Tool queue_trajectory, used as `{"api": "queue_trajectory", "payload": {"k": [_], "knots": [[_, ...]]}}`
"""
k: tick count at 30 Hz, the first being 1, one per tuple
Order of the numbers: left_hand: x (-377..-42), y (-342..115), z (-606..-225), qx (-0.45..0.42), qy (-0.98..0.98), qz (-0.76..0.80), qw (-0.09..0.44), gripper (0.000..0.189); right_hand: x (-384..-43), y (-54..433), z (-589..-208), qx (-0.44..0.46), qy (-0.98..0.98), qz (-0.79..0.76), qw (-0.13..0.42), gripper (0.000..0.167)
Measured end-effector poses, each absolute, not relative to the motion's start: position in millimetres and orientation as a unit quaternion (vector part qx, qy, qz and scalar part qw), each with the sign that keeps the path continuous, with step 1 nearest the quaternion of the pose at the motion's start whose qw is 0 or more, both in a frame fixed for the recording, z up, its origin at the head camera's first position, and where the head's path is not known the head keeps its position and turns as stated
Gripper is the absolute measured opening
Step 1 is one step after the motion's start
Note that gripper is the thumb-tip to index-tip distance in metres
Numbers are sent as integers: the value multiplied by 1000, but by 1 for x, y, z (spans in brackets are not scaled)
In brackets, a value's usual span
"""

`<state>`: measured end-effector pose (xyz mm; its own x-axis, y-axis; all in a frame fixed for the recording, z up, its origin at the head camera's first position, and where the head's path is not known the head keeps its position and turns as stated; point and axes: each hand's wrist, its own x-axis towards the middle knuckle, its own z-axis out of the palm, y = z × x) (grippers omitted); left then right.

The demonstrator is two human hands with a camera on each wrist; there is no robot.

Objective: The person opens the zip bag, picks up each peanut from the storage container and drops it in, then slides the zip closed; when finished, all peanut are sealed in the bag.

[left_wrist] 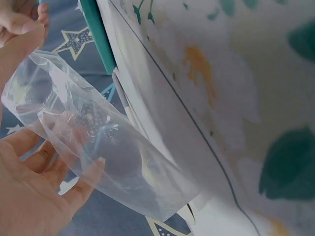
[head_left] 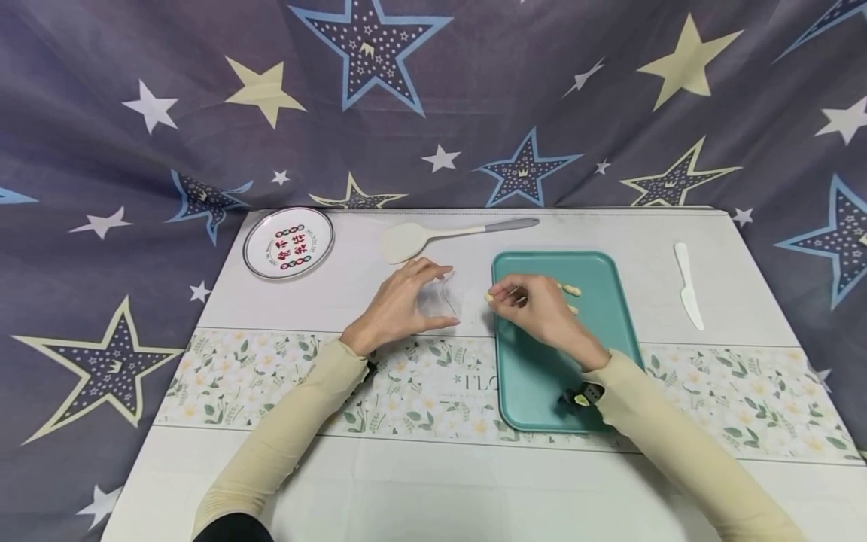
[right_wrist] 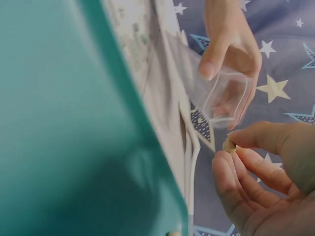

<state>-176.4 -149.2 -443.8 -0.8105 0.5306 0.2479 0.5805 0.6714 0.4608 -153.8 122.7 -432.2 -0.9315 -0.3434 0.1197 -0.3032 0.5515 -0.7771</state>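
A small, pale tan peanut in its shell [right_wrist: 229, 145] is at the centre of the head view, pinched between the thumb and fingertips of the right hand [head_left: 535, 305]. It is near the open mouth of a clear, soft plastic bag [head_left: 442, 301], but apart from it. The left hand [head_left: 396, 301] holds this bag; its thumb and fingers are set wide apart, and the mouth faces to the right of the frame.

Below the right hand, right of centre, lies a teal rectangular tray [head_left: 528, 376] with rounded corners. More peanuts [head_left: 572, 290] lie in its upper part, partly hidden by the hand.

Above the left hand lies a cream spatula with a grey handle [head_left: 406, 241]. At the upper left is a round white plate with a dark rim and red characters [head_left: 322, 239]; at the right is a white plastic knife [head_left: 687, 293].
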Motion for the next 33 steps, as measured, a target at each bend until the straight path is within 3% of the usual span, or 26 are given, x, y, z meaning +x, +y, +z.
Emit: {"api": "queue_trajectory", "payload": {"k": [12,33], "knots": [[-175,-142,-442,-313,-907,-278,44,86,-157,97,-417,-187,862,-471,24,10],[-176,-139,-437,-320,-899,-296,46,85,-162,88,-422,-210,855,-473,36,8]]}}
